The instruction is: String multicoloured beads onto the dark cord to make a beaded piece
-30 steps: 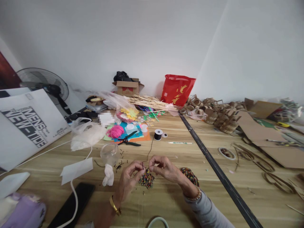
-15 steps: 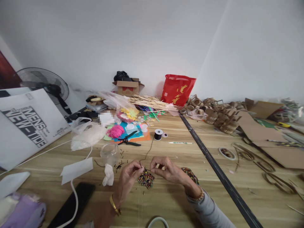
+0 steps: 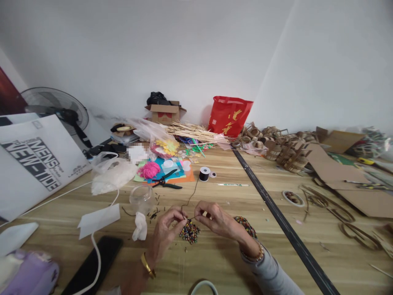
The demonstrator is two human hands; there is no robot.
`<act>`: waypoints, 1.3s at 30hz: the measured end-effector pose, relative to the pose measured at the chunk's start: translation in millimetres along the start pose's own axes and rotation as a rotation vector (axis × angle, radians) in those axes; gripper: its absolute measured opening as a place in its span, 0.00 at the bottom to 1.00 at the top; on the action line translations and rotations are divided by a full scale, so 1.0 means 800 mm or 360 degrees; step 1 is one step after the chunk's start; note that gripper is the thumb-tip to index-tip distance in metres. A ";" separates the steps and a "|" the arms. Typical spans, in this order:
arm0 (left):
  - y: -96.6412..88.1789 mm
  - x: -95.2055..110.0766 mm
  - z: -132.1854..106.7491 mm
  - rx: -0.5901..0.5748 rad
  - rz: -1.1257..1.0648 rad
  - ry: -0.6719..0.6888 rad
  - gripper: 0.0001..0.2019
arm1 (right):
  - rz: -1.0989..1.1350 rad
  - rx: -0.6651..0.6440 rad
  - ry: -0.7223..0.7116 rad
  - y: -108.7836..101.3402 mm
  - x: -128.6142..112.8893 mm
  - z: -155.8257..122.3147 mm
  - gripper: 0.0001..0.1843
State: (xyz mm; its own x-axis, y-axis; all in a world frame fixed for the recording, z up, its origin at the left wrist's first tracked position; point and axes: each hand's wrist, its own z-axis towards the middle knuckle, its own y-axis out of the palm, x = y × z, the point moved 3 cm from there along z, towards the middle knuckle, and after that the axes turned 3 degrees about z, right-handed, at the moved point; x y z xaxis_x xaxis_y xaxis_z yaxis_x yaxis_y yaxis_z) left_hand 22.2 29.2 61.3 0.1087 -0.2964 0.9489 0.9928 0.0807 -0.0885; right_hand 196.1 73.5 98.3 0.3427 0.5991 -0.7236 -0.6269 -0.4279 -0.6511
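Above a small heap of multicoloured beads [image 3: 190, 233], my left hand [image 3: 168, 225] pinches a dark cord [image 3: 192, 196] between thumb and fingertips. That cord runs back to a white spool wound with black cord [image 3: 204, 174]. Just to the right, my right hand [image 3: 213, 217] has its thumb and forefinger closed on the cord's short end. Only a little of the cord shows between the two hands. Behind my right wrist lies a coil of strung beads [image 3: 246, 226], partly hidden by the arm.
Left of my hands stand a clear plastic cup [image 3: 141, 199] and a crumpled white tissue [image 3: 140, 226]. Black-handled pliers [image 3: 167, 180] lie on coloured paper. A dark strip [image 3: 276, 213] crosses the table on the right. A tape roll [image 3: 204, 287] sits at the front edge.
Both hands keep nearly the same place. My left fingertips have shifted slightly right and my right fingers slightly up, with the cord still between them.
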 end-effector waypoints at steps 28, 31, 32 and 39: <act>0.009 -0.011 0.002 -0.0324 0.0140 -0.0178 0.06 | -0.0455 -0.0168 -0.0212 0.022 -0.032 -0.007 0.09; 0.008 -0.010 0.002 -0.0321 0.0159 -0.0176 0.06 | -0.0433 -0.0156 -0.0169 0.020 -0.030 -0.005 0.08; 0.008 -0.010 0.002 -0.0317 0.0163 -0.0173 0.06 | -0.0415 -0.0152 -0.0158 0.020 -0.029 -0.005 0.07; 0.008 -0.009 0.002 -0.0277 0.0261 -0.0184 0.05 | -0.0169 -0.0094 -0.0088 0.020 -0.023 -0.003 0.05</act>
State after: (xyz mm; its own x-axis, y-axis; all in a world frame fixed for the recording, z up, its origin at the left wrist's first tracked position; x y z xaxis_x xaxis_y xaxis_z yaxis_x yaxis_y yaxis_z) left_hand 27.5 33.7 54.6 0.2721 -0.1811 0.9451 0.9572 -0.0492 -0.2851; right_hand 181.6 53.7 100.4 0.3647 0.6789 -0.6373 -0.5463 -0.3982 -0.7369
